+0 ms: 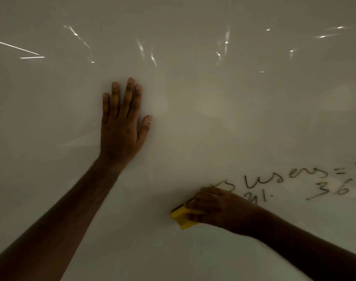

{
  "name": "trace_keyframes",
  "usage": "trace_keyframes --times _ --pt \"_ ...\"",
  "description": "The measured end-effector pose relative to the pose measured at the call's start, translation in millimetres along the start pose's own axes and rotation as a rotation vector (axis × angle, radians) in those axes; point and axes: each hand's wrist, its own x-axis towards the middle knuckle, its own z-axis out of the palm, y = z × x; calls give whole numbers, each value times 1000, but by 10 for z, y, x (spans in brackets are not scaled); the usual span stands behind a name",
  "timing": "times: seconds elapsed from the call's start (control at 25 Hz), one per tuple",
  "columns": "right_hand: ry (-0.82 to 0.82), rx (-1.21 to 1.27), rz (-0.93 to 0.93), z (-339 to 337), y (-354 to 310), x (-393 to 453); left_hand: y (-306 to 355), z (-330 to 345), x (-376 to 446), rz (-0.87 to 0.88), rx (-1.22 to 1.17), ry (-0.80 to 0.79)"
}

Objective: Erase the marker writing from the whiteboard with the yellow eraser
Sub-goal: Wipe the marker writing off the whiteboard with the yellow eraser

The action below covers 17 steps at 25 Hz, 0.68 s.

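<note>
The whiteboard fills the whole view. My left hand lies flat against it, palm down, fingers extended and holding nothing. Lower right, my right hand grips the yellow eraser and presses it on the board; only the eraser's left end shows past my fingers. Dark marker writing runs rightward from my right hand in two lines, the upper reading roughly "users =", the lower showing "36". My right hand covers the start of both lines.
Glare spots and streaks from lights reflect across the upper board. The board around my left hand and below the eraser carries no writing.
</note>
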Motion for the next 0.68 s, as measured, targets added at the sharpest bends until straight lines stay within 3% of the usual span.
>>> trace_keyframes --times 0.36,0.68 --pt "188 -23 243 -578 582 282 124 41 -49 -22 -29 9" --pt "-68 55 49 -378 357 -470 325 54 -290 -51 -66 -41"
